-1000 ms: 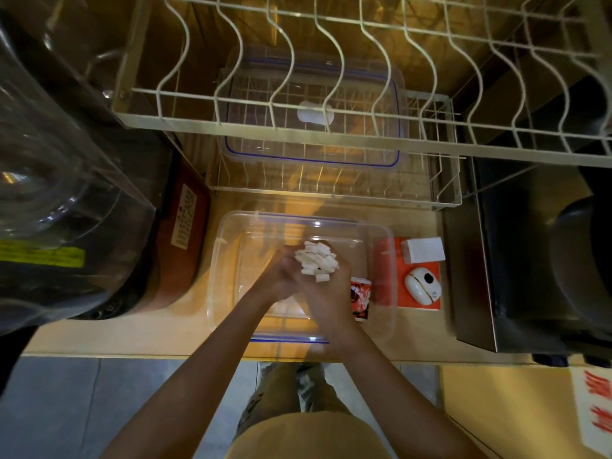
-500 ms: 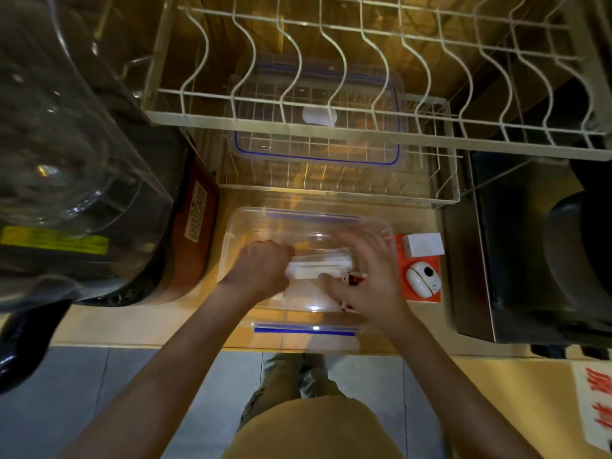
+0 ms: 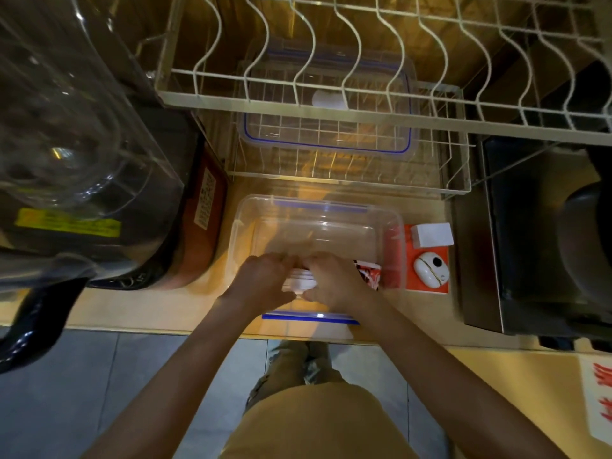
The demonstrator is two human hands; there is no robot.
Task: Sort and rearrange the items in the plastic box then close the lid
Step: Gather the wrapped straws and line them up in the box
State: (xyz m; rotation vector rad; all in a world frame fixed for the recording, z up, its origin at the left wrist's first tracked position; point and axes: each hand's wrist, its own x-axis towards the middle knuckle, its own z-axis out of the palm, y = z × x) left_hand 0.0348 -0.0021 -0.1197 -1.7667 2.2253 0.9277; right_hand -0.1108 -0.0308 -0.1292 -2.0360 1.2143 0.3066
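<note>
Both your hands have closed in together since a moment ago, down near the front wall of the clear plastic box (image 3: pixel 246 233) on the counter. Your left hand (image 3: pixel 265 281) and right hand (image 3: pixel 334 283) curl round the white stack (image 3: pixel 299 282), gripping it from either side.

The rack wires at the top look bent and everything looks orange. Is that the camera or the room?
Head view: the wide-angle lens bows the rack and counter edges; warm, dim light tints the whole scene yellow-orange; glare spots sit on the box rim and the jug at left; the hands and the white items they hold are slightly motion-blurred.
</note>
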